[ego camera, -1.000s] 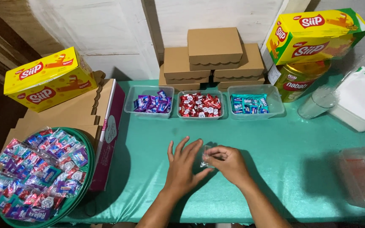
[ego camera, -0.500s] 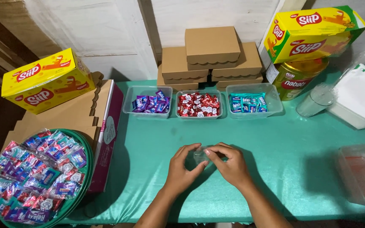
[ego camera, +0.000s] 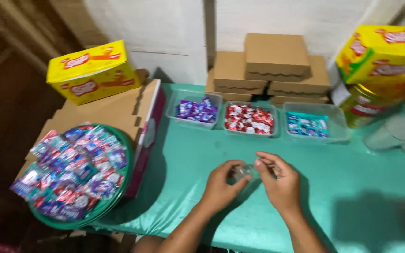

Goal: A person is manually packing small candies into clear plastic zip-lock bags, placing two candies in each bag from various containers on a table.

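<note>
1. Head view: both hands meet over the green tablecloth [ego camera: 352,187], near its front edge. The left hand [ego camera: 219,185] and right hand [ego camera: 280,185] pinch a small clear wrapper [ego camera: 243,172] between them, fingertips curled in narrow from either side.
2. The wrapper sits at the centre of the table, just above the cloth; the hands appear to hold it between them so that each side can be worked. What is inside is too blurred to tell.
3. Three clear tubs stand in a row behind the hands, within reach, sorted by colour: the purple tub [ego camera: 195,110] at left, the red tub [ego camera: 250,118] in the middle, the blue tub [ego camera: 311,124] at right.
4. A round green tray [ego camera: 118,197] heaped with mixed purple, red and blue sweets rests on flat cardboard [ego camera: 113,110] at the left, overhanging the table's side.
5. A yellow box [ego camera: 92,70] with red lettering sits tilted at the back of that cardboard.
6. A second yellow box [ego camera: 383,54], with a green patch, sits at the far right atop a jar [ego camera: 364,105] with a red label.
7. Plain brown boxes [ego camera: 270,65] are stacked against the wall, behind the tubs.
</note>
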